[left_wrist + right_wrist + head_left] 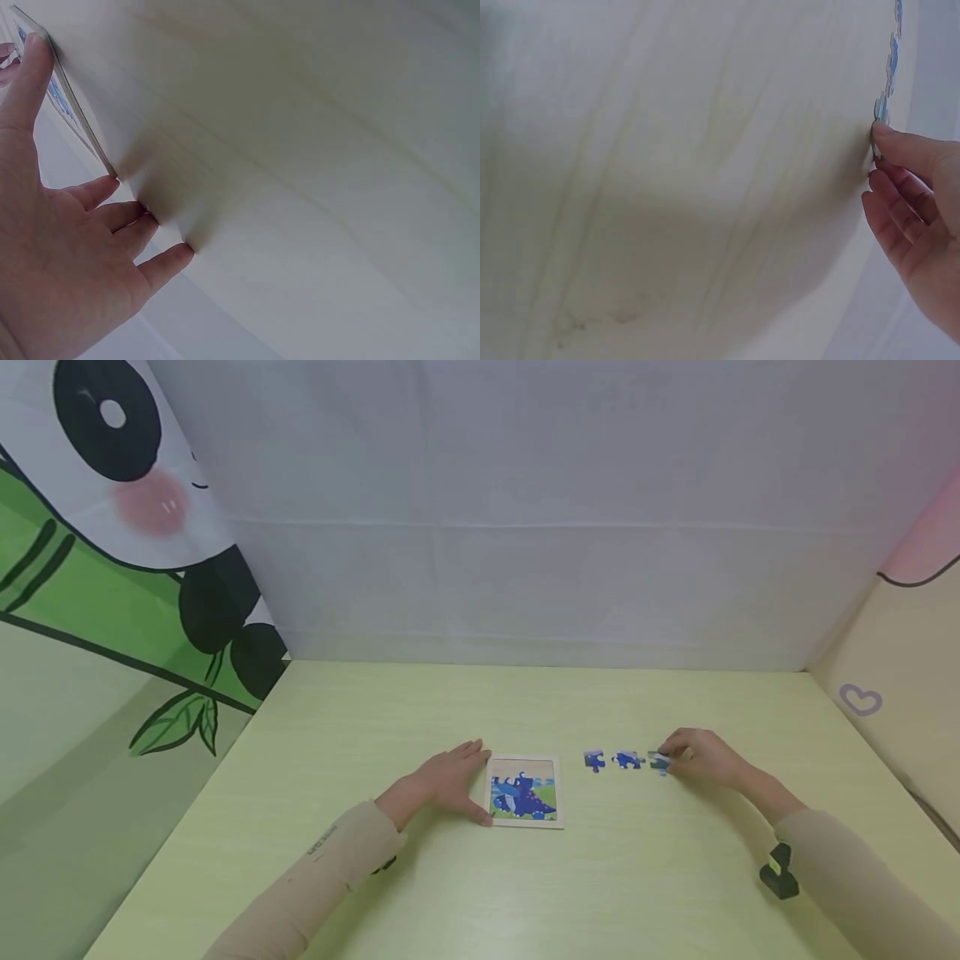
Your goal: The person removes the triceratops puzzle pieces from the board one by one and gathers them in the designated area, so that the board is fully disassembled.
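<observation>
A small wooden jigsaw tray (560,793) lies on the table with a blue dinosaur picture in it; bare wood shows along its top. My left hand (448,778) rests at the tray's left side, thumb at the near corner and index finger at the far one, fingers spread. Right of the tray, a puzzle piece (594,761) and a second puzzle piece (627,760) lie in a row. At the row's right end my right hand (707,757) pinches a third puzzle piece (880,107) by its edge, partly hidden by the fingertips.
The pale wood-look table (450,893) reaches back to a white cloth wall (525,593). A printed panel (112,602) with a cartoon animal stands at the left, a beige panel (900,677) at the right. Black devices sit on both wrists.
</observation>
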Action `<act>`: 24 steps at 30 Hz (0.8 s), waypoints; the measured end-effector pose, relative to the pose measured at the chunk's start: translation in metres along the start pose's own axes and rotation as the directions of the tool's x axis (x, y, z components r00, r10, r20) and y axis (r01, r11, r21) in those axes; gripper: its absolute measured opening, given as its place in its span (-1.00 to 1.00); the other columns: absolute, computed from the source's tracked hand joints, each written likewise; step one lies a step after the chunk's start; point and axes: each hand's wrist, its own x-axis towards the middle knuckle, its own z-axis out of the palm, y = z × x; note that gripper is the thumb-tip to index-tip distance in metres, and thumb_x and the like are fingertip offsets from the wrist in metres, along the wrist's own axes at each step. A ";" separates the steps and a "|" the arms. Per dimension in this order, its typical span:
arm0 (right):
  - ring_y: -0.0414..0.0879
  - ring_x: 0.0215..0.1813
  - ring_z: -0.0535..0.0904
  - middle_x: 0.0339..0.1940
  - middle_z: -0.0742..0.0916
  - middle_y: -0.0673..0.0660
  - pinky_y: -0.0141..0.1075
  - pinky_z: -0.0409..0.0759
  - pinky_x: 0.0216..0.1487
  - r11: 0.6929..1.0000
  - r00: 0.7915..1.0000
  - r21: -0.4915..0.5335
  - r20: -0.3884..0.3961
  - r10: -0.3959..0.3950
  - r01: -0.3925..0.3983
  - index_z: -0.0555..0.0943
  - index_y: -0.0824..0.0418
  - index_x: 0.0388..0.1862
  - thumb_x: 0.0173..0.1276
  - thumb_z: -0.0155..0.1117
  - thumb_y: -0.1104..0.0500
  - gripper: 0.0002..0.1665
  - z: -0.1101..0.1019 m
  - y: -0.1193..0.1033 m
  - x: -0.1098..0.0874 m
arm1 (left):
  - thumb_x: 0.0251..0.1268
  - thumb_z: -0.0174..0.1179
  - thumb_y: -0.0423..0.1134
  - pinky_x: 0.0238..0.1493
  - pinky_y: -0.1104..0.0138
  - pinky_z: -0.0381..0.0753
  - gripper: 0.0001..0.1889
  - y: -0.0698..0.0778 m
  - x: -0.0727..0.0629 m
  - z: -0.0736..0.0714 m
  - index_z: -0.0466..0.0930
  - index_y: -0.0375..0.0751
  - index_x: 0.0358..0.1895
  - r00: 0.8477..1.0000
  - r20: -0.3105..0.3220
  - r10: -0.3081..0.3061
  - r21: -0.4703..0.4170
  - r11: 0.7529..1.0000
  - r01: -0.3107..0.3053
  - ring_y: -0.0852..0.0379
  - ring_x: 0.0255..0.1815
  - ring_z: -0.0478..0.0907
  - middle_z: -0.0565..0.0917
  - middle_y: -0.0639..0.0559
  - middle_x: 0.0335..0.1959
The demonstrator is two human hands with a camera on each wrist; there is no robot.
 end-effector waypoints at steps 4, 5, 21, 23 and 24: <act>0.06 -0.29 0.58 -0.33 0.67 0.23 -0.27 0.59 -0.30 1.000 1.000 0.001 0.006 0.011 -0.011 0.63 0.46 -0.30 -0.04 0.35 0.41 -0.75 0.000 0.000 0.001 | -0.24 0.31 0.31 0.36 0.02 0.04 0.10 0.000 0.001 0.000 0.04 -0.18 0.40 1.000 -0.002 0.002 -0.002 1.000 -0.002 -0.04 0.44 -0.13 -0.01 -0.12 0.44; 0.06 -0.28 0.58 -0.33 0.67 0.22 -0.26 0.58 -0.29 1.000 1.000 -0.001 0.008 0.016 -0.016 0.63 0.45 -0.30 -0.03 0.35 0.41 -0.75 -0.001 0.000 0.001 | -0.24 0.31 0.31 0.36 0.02 0.04 0.10 0.000 0.001 0.000 0.04 -0.18 0.40 1.000 -0.003 0.002 -0.002 1.000 -0.002 -0.04 0.44 -0.12 -0.01 -0.12 0.44; 0.07 -0.26 0.59 -0.33 0.68 0.20 -0.17 0.59 -0.25 0.998 0.998 -0.024 0.020 0.054 -0.054 0.62 0.42 -0.28 -0.04 0.37 0.37 -0.72 0.000 0.007 0.002 | -0.23 0.30 0.31 0.36 0.03 0.04 0.11 0.000 0.001 0.000 0.04 -0.19 0.40 1.000 -0.001 -0.001 0.010 1.000 0.001 -0.05 0.44 -0.12 -0.01 -0.12 0.43; 0.07 -0.25 0.58 -0.32 0.68 0.20 -0.19 0.59 -0.25 0.998 0.997 -0.013 0.025 0.067 -0.067 0.61 0.43 -0.26 -0.03 0.37 0.37 -0.71 0.000 0.007 0.002 | -0.23 0.30 0.31 0.36 0.03 0.04 0.10 0.001 0.000 0.000 0.04 -0.19 0.40 1.000 -0.001 -0.001 0.011 1.000 0.001 -0.05 0.44 -0.12 -0.01 -0.13 0.43; 0.07 -0.25 0.58 -0.31 0.68 0.21 -0.20 0.59 -0.25 0.997 0.997 -0.007 0.029 0.074 -0.074 0.60 0.43 -0.24 -0.02 0.37 0.37 -0.70 0.000 0.006 0.002 | -0.23 0.30 0.31 0.36 0.03 0.05 0.10 0.001 0.000 -0.001 0.04 -0.19 0.40 1.000 -0.001 0.000 0.011 1.000 0.000 -0.05 0.44 -0.12 -0.01 -0.13 0.43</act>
